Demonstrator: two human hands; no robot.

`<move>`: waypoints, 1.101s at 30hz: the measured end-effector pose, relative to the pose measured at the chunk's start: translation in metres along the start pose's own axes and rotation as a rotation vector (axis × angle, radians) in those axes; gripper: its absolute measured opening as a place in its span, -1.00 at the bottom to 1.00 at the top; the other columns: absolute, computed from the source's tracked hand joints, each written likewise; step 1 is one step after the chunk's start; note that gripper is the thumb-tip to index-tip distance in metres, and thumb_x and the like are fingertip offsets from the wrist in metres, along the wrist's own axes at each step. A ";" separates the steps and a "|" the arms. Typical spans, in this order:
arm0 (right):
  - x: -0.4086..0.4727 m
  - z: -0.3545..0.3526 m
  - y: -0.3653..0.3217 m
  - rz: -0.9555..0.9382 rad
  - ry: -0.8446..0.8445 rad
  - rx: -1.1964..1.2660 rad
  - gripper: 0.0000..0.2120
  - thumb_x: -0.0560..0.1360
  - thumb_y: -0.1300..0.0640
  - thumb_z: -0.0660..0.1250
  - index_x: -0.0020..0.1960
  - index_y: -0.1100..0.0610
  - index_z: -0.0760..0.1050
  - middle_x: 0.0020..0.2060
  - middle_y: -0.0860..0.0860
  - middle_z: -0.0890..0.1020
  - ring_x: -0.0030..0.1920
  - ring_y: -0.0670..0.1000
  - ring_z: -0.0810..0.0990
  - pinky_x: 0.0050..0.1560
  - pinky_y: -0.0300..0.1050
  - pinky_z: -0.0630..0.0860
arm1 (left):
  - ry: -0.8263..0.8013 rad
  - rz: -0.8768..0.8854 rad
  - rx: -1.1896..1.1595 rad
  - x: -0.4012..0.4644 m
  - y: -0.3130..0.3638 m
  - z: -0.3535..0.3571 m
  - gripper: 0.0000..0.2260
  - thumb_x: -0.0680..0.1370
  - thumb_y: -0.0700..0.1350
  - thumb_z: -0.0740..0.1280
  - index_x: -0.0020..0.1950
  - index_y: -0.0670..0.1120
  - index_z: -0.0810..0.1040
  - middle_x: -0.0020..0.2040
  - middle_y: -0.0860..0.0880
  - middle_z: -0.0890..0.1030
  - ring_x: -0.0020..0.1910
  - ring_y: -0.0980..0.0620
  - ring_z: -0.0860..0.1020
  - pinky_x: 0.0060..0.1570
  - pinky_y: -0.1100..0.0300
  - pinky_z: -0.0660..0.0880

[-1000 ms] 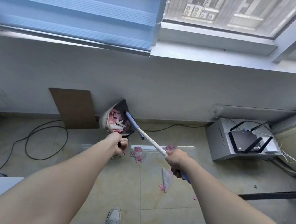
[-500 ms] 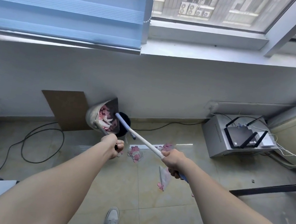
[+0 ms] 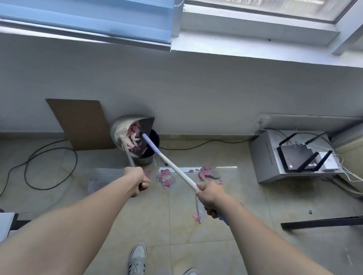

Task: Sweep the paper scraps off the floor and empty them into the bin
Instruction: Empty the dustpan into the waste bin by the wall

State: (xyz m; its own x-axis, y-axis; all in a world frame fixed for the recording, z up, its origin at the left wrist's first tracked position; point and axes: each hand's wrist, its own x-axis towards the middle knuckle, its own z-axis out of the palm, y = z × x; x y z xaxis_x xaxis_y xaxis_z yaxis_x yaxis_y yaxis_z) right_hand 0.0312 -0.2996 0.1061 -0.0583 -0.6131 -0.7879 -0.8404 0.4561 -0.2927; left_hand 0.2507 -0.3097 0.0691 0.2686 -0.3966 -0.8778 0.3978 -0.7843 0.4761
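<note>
The left hand (image 3: 136, 181) is closed around the thin metal handle of the dustpan (image 3: 128, 135), and beyond that grip the pan is raised and tipped, its mouth turned toward the black bin (image 3: 150, 149) that stands against the wall. Pink and white paper scraps (image 3: 134, 138) fill the pan; whether any are already dropping into the bin cannot be told. The right hand (image 3: 209, 195) is clamped on the white shaft of the broom (image 3: 171, 163), whose far end, past the grip, reaches up beside the pan's open edge; the brush end behind the hand is hidden.

The step in hand looks like emptying the pan. To do it well, the lip should sit over the bin's opening before the tilt steepens, and the pour should be slow, since light paper will flutter wide. The broom shaft is best kept clear of the pan's mouth.

More pink scraps (image 3: 165, 180) lie on the tile floor (image 3: 223, 215) just ahead of both grips, so by my reading another sweep is needed after this load
</note>
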 end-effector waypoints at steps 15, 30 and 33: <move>-0.006 0.001 0.008 0.008 0.031 -0.013 -0.53 0.59 0.18 0.03 0.42 -0.09 0.43 -0.23 0.13 0.43 -0.54 0.03 0.37 -0.54 -0.23 0.37 | 0.094 0.064 0.311 0.026 0.003 -0.017 -0.79 0.57 -0.31 0.01 0.11 -0.21 0.38 -0.33 -0.11 0.34 -0.53 0.03 0.24 -0.61 0.42 0.18; -0.021 -0.002 -0.005 -0.018 0.050 0.010 -0.48 0.58 0.23 0.02 0.45 -0.14 0.39 -0.23 0.10 0.45 -0.58 0.01 0.32 -0.59 -0.30 0.32 | 0.059 0.091 0.458 0.014 0.002 -0.029 -0.79 0.55 -0.33 0.02 0.11 -0.21 0.35 -0.35 -0.08 0.30 -0.55 0.03 0.21 -0.64 0.42 0.17; -0.021 -0.001 -0.007 -0.019 0.050 0.007 -0.47 0.57 0.24 0.02 0.43 -0.15 0.42 -0.22 0.10 0.44 -0.58 0.00 0.33 -0.59 -0.31 0.32 | 0.075 0.095 0.511 0.012 0.003 -0.033 -0.79 0.54 -0.31 0.02 0.09 -0.21 0.38 -0.38 -0.09 0.32 -0.60 0.04 0.23 -0.60 0.40 0.16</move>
State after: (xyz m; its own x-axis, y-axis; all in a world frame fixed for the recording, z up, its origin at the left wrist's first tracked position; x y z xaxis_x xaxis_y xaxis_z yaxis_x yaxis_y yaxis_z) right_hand 0.0378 -0.2911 0.1253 -0.0691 -0.6532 -0.7540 -0.8377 0.4484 -0.3117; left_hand 0.2843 -0.3013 0.0618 0.3523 -0.4569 -0.8168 -0.1054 -0.8865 0.4505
